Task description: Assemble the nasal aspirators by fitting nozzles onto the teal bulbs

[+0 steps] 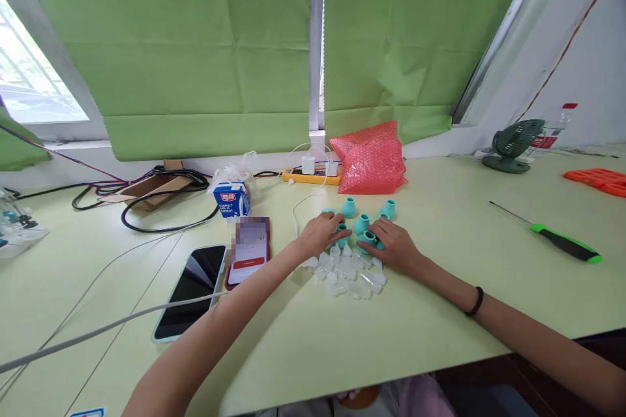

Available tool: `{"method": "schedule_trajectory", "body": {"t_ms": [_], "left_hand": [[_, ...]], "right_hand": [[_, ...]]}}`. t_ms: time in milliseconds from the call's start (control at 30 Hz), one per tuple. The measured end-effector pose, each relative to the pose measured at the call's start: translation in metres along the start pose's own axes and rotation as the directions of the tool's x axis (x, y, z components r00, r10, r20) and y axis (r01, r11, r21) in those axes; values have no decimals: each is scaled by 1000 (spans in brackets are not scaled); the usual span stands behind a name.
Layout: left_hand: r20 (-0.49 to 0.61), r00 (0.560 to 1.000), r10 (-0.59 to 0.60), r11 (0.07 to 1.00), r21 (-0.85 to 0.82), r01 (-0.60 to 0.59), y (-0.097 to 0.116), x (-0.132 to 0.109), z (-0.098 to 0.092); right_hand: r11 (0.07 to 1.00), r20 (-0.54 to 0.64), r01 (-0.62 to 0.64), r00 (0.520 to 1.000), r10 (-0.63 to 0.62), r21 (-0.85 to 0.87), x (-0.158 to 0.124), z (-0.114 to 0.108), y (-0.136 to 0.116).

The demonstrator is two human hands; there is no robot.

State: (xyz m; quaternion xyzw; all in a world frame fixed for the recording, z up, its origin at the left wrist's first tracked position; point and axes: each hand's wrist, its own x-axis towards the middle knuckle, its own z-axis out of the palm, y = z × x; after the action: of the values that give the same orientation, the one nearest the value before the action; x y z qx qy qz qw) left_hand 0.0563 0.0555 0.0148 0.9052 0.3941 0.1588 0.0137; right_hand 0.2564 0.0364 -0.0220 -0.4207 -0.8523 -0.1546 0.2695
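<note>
Several small teal vase-shaped pieces, such as this upright teal piece (pixel 349 208), stand in a cluster on the table. On the cluster's left, my left hand (pixel 320 234) has its fingers and thumb closed around one of them. Opposite it, my right hand (pixel 395 246) has its thumb and fingers around another teal piece (pixel 366 238) near the front. Both held pieces are partly covered by fingers. Directly in front of my hands lies a loose pile of small translucent plastic parts (pixel 349 277).
Left are two phones, one dark (pixel 193 290) and one lit (pixel 249 251), with a white cable crossing. Behind stand a blue milk carton (pixel 232 200), a yellow power strip (pixel 308 176) and a red bubble-wrap pouch (pixel 369 159). A screwdriver (pixel 562 241) and green fan (pixel 513 143) are right.
</note>
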Motion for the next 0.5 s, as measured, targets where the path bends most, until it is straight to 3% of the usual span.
{"method": "schedule_trajectory", "body": {"t_ms": [167,333,433,500], "left_hand": [[-10,1000,-23,998,53,23,-3,6,3],[-126,975,-181,975,109,194,-19,13,-16],[-200,940,-277,945,122,304,-32,32,-28],[-224,919,-324,926,124,357,-37,49,-29]], "right_hand": [[988,-7,45,999,-45,150,-2,2,7],[992,-100,91,992,-81,91,11,-19,5],[1000,-195,-3,981,5,13,43,-33,18],[988,-134,-134,983,123,-74,69,-35,33]]}}
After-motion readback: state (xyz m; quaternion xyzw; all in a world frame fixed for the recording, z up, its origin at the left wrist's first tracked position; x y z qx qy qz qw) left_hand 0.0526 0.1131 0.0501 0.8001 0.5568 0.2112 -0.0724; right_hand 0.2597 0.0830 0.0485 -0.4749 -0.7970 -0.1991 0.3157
